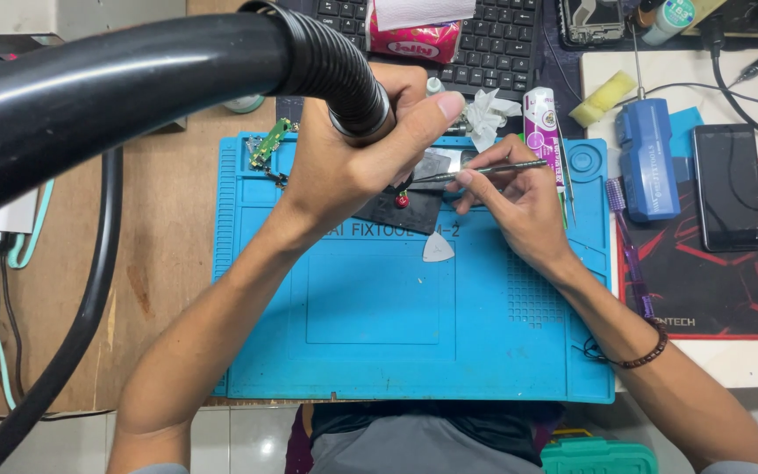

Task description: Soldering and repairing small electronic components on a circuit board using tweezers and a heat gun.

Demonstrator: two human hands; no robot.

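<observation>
The left hand [353,149] wraps its fingers around the black ribbed nozzle [348,83] of a hot-air hose, aiming it down at a dark phone part [414,206] lying at twelve o'clock on the blue repair mat [370,307]. The right hand [519,197], coming in from three o'clock, pinches thin metal tweezers [484,168], tips touching the part's upper edge. The step in hand looks like heating and lifting a component. The next move probably calls for steady heat and a gentle lift. A white triangular pick [438,247] lies at six o'clock of the part on the worktop mat.
</observation>
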